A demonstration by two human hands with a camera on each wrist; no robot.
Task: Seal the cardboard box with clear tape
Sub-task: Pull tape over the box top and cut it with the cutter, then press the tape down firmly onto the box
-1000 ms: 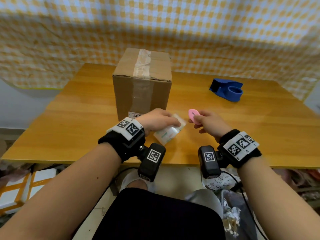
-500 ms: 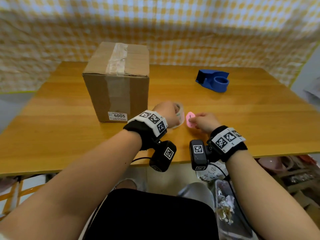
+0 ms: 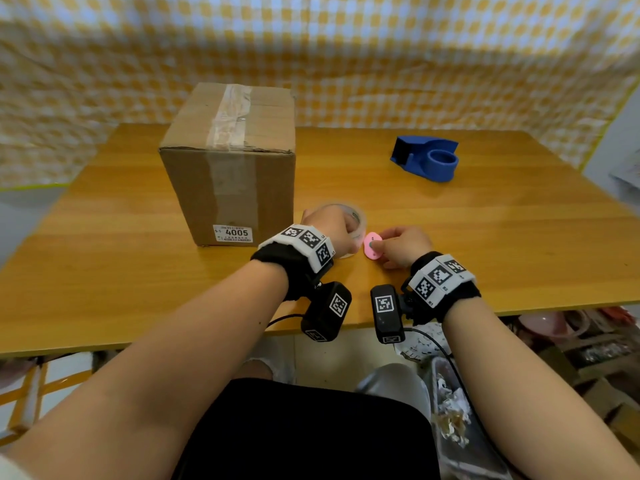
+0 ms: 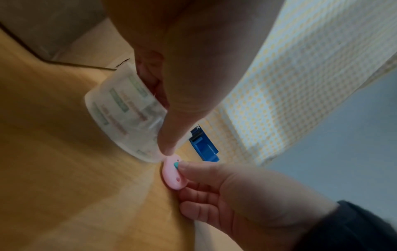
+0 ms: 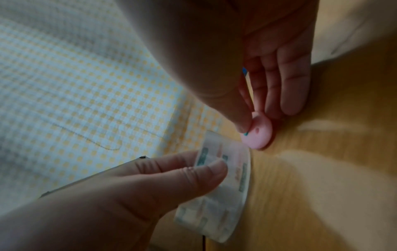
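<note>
A brown cardboard box (image 3: pixel 235 161) stands on the wooden table (image 3: pixel 485 237), with clear tape running over its top seam and down its front. Just right of the box, my left hand (image 3: pixel 329 230) grips a roll of clear tape (image 3: pixel 356 220) that stands on edge on the table (image 4: pixel 124 115) (image 5: pixel 223 178). My right hand (image 3: pixel 401 247) pinches a small pink oval cutter (image 3: pixel 372 245) between thumb and fingers, its tip touching the roll (image 4: pixel 174 175) (image 5: pixel 257 134).
A blue tape dispenser (image 3: pixel 427 161) sits at the back right of the table. A yellow-checked cloth (image 3: pixel 346 57) hangs behind. The table's near edge is just below my wrists; clutter and a bin lie on the floor at right.
Both hands have come down onto the table beside the box; the tape roll now stands on the surface and the pink cutter has closed in against it.
</note>
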